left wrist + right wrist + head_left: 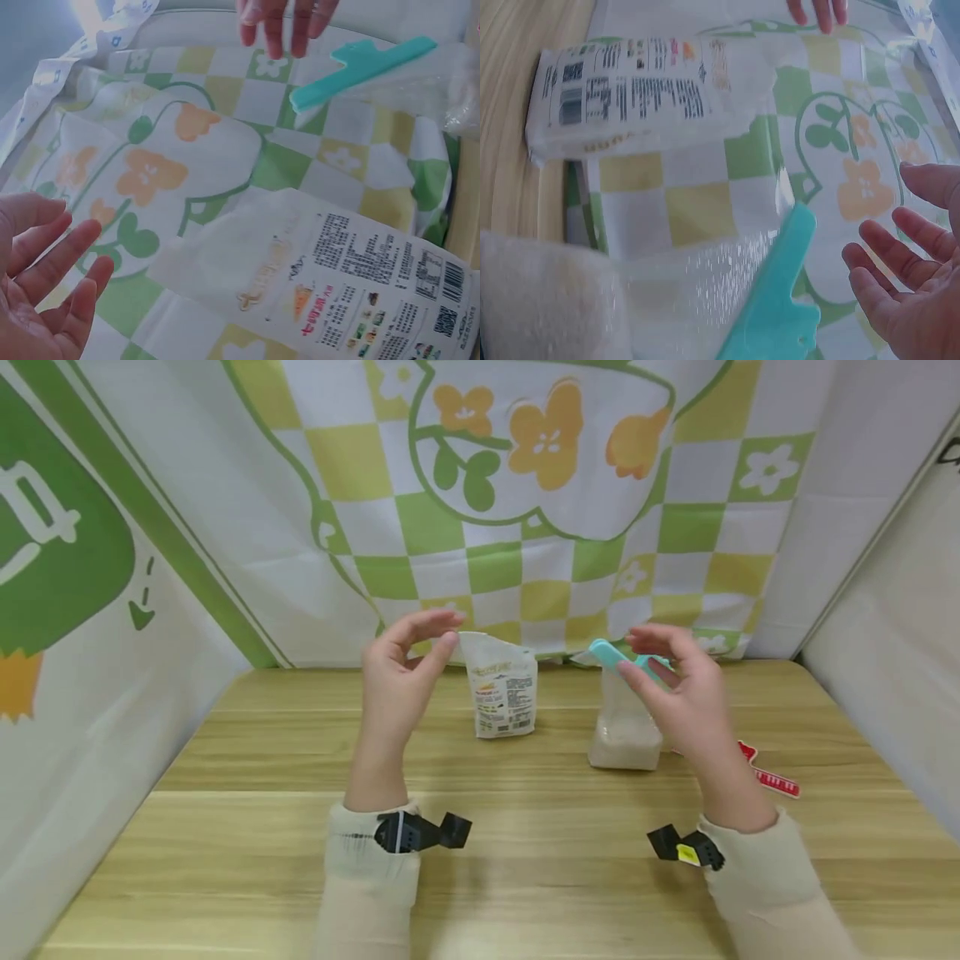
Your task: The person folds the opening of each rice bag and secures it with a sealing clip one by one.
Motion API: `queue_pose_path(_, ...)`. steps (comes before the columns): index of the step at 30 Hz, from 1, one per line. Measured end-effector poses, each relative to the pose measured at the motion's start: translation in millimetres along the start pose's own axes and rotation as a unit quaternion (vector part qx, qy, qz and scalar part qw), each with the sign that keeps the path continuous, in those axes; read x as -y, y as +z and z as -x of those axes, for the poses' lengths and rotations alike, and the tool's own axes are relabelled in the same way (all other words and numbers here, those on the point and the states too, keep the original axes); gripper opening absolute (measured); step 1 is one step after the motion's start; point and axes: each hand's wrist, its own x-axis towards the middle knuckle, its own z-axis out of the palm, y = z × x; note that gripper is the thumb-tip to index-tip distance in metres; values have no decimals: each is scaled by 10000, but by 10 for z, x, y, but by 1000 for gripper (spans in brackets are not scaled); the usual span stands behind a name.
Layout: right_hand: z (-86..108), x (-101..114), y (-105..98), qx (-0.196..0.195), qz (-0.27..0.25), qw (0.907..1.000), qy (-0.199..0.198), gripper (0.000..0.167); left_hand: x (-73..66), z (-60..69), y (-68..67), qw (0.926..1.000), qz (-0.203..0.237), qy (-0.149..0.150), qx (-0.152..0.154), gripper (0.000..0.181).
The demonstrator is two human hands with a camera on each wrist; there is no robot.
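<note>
A white printed bag (506,693) with a ragged top edge stands upright on the table. My left hand (401,681) hovers at its upper left; in the left wrist view its fingers (56,259) are loosely bent, apart from the bag and holding nothing. To the right stands a clear bag (626,747) with pale grainy contents at the bottom. A teal sealing clip (609,653) lies across its top. Beside the clip is my right hand (686,693), hiding part of it in the head view. The right wrist view shows that hand's fingers (885,247) spread, with a gap to the clip.
A red and white flat object (776,781) lies on the table behind my right forearm, partly hidden. Along the back of the wooden table (540,860) hangs a green and yellow checked cloth (480,568). White fabric walls (900,610) stand on both sides.
</note>
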Motion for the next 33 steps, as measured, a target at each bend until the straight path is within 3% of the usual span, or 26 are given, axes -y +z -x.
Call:
queue_pose_path(4,20,78,144,103,-169,9996,-195,37,105,-31,17,9995,-80,-252,-182,26)
queue_pose_path(9,44,124,346,290,-448,9983,-227,37,232,-55,34,9962,-268,-771,-309,34)
queue_pose_path(18,88,156,654,473,-475,9976,-181,39,429,-55,82,9894,-359,-1403,112,41)
queue_pose_path(33,111,32,832,1108,-176,9936,92,52,556,-41,213,9830,-522,-1728,347,31)
